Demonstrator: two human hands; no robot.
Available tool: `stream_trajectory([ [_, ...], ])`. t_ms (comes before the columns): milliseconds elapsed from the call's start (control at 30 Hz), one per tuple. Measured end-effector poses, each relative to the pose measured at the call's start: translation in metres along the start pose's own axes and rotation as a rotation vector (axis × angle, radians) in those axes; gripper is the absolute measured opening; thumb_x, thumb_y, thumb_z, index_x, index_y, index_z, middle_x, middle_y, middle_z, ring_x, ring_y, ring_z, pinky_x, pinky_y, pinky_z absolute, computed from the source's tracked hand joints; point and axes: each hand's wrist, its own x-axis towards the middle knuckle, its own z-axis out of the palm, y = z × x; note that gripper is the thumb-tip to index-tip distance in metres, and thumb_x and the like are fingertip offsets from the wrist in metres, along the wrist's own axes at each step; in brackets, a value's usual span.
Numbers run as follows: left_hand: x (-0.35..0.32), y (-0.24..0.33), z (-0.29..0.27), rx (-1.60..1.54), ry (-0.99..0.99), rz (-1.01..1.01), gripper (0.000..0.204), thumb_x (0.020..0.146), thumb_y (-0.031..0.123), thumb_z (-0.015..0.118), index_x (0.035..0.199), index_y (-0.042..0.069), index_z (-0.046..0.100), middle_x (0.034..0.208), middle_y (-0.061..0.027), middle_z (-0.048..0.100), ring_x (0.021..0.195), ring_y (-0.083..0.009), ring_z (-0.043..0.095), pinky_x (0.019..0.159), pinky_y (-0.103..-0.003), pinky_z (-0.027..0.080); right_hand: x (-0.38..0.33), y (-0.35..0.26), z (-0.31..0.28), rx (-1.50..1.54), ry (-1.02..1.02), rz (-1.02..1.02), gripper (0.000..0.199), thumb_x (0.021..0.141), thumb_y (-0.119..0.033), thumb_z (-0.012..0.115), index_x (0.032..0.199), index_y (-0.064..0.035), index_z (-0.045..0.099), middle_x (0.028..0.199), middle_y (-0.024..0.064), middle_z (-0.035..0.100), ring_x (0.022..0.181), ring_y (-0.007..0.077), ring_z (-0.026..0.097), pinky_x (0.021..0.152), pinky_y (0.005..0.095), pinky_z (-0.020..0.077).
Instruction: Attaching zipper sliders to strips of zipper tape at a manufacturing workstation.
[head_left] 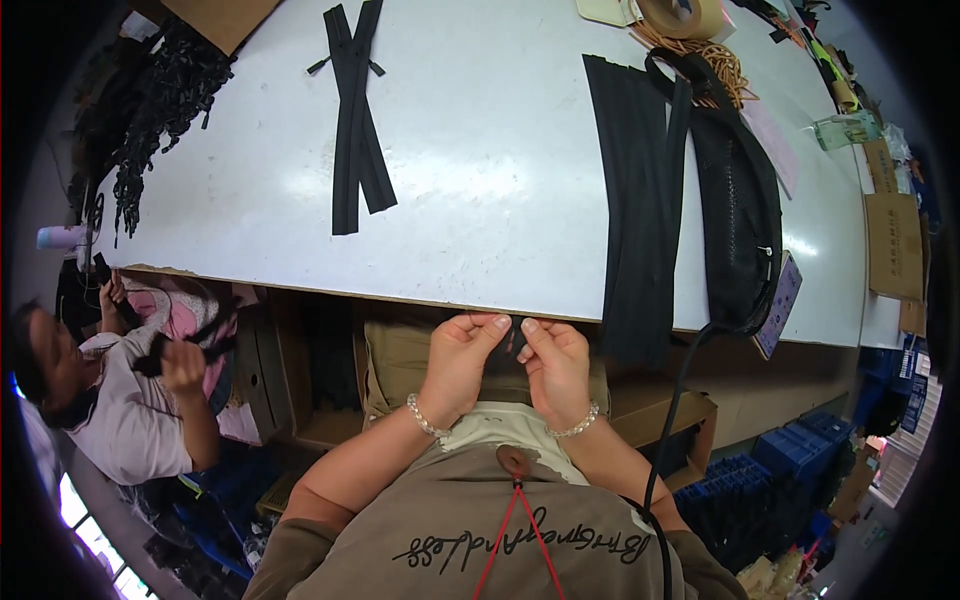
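Close to my body, just below the table's front edge, my left hand [465, 358] and my right hand [552, 362] face each other with thumbs and fingertips pinched. Between them they hold the end of a black strip [513, 338] that looks like zipper tape; my fingers cover most of it. Two black zippers [347, 130] lie crossed on the white table [480, 200], small pulls sticking out at their far ends. To the right, a stack of long black zipper strips [640, 210] hangs over the front edge.
Beside the stack lies a black zippered pouch [735, 200], with a dark cable [675, 420] running down near my right arm. A tape roll [680, 15] and tan cords [730, 70] sit at the far right. Black zipper pulls [165, 100] are heaped far left. Another person [140, 400] works at left.
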Motion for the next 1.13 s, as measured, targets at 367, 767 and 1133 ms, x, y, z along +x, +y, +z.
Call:
stream_trajectory([
  [367, -0.003, 0.009, 0.001, -0.025, -0.053, -0.076, 0.009, 0.087, 0.010, 0.062, 0.089, 0.002, 0.061, 0.081, -0.0015, 0.063, 0.075, -0.0058, 0.057, 0.064, -0.020, 0.046, -0.002, -0.008, 0.003, 0.177, -0.006, 0.115, 0.003, 0.086, -0.006, 0.060, 0.086, -0.0023, 0.059, 0.079, 0.0013, 0.058, 0.060, 0.0064, 0.049, 0.055, 0.0200, 0.0398],
  [767, -0.040, 0.020, -0.007, 0.259, -0.324, 0.604, 0.011, 0.081, -0.008, 0.060, 0.088, 0.000, 0.060, 0.091, -0.0086, 0.063, 0.086, -0.0141, 0.060, 0.075, -0.025, 0.049, -0.039, -0.029, -0.003, -0.392, -0.433, -0.634, 0.012, 0.075, 0.009, 0.065, 0.085, 0.0025, 0.063, 0.088, 0.0083, 0.060, 0.082, 0.0140, 0.055, 0.070, 0.0237, 0.0455],
  [1133, -0.046, 0.021, -0.007, 0.266, -0.346, 0.646, 0.012, 0.081, -0.010, 0.059, 0.088, 0.000, 0.062, 0.092, -0.0108, 0.064, 0.088, -0.0176, 0.061, 0.075, -0.026, 0.050, -0.047, -0.030, -0.003, -0.373, -0.430, -0.655, 0.013, 0.074, 0.009, 0.066, 0.085, 0.0014, 0.064, 0.089, 0.0089, 0.061, 0.086, 0.0167, 0.056, 0.074, 0.0268, 0.0464],
])
